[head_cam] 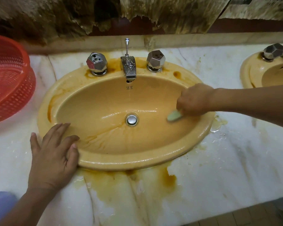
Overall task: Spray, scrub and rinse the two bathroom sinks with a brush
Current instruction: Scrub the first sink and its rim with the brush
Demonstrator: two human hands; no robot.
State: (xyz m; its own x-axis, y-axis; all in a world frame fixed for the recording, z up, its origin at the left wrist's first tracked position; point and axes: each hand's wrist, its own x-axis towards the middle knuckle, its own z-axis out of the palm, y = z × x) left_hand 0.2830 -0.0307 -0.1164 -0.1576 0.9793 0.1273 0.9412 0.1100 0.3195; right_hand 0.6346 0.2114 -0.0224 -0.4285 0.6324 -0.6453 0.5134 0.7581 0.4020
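right hand (194, 99) fist-gripping a pale green brush (174, 115), bristles on the right inner wall of the yellow sink (88, 160) | left hand (53, 152) flat, fingers spread on the front-left rim | second sink (250, 69) far right

Right hand (194, 99) gripping pale green brush (174, 116), bristles against right inner wall of yellow sink (104, 162). Left hand (54, 154) flat on sink's near-left rim, fingers spread. Rusty stains on wet marble counter (219, 168). Red basket (8, 79) far left.
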